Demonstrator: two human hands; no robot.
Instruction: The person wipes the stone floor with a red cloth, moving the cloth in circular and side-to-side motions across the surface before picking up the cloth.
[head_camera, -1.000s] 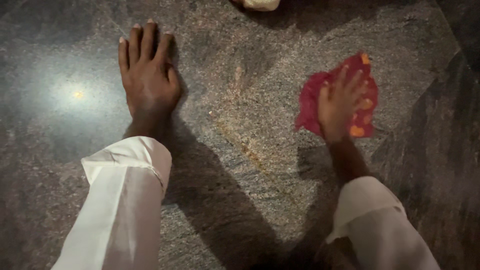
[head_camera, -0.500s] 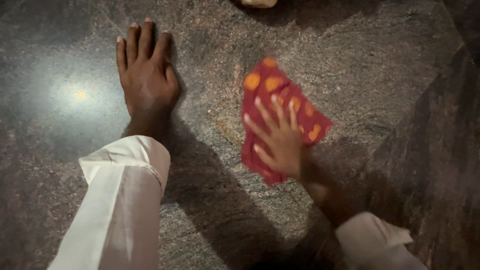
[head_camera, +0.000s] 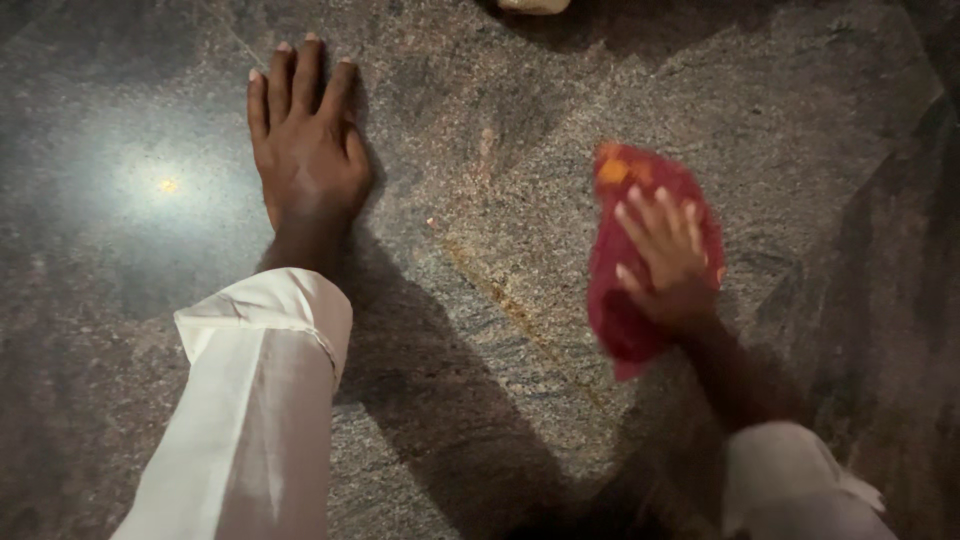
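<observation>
My left hand (head_camera: 305, 150) lies flat on the speckled grey stone floor (head_camera: 500, 130), fingers together and pointing away from me, holding nothing. My right hand (head_camera: 665, 255) presses flat, fingers spread, on a red cloth with orange patches (head_camera: 620, 315) that lies on the floor at the right. The cloth is blurred with motion. Both arms wear rolled-up white sleeves.
A pale object (head_camera: 535, 5) shows partly at the top edge. A bright light reflection (head_camera: 165, 185) sits on the floor left of my left hand. A darker floor slab (head_camera: 900, 300) begins at the right, past a diagonal seam.
My right hand slid the red cloth leftward from the far right, then back to the right. My left hand has stayed planted in place.
</observation>
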